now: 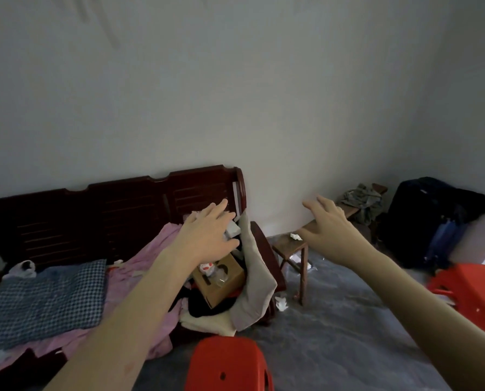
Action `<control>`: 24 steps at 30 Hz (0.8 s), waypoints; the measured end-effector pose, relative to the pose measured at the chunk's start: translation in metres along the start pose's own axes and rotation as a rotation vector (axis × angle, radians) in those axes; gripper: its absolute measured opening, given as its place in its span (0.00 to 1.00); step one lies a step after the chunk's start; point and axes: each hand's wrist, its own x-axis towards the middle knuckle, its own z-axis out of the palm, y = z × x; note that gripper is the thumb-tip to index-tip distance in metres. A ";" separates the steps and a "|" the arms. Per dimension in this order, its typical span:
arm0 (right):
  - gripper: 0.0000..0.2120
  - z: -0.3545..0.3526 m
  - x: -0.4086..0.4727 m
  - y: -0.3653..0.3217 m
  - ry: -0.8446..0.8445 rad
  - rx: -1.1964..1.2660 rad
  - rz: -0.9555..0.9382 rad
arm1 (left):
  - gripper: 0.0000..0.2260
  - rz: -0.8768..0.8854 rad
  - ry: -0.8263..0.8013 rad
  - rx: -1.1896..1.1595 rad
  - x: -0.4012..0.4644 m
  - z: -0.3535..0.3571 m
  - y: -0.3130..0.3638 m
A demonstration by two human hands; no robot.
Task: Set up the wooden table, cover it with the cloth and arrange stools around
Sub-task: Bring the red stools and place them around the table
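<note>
Stool: red plastic stool (228, 365), rounded seat, bottom centre; another red stool (472, 289) at right edge.
Hands: left hand (207, 232) and right hand (330, 224), fingers spread, holding nothing.
Table: small worn wooden table (295, 246), centre right, by wall.
Sofa: dark slatted wooden sofa (108, 210), left.

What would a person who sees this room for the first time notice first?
Two bare arms reach forward from the bottom edge, the left hand and the right hand both open in mid-air. Under the left hand, a dark wooden bench along the wall is piled with cloths and a cardboard box. Bright red plastic stools stand out on the grey floor: one stool at the bottom centre, more red stools at the right edge.
</note>
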 end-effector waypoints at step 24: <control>0.32 0.160 0.056 -0.032 0.124 -0.016 0.375 | 0.29 0.277 -0.079 -0.147 0.144 0.143 -0.114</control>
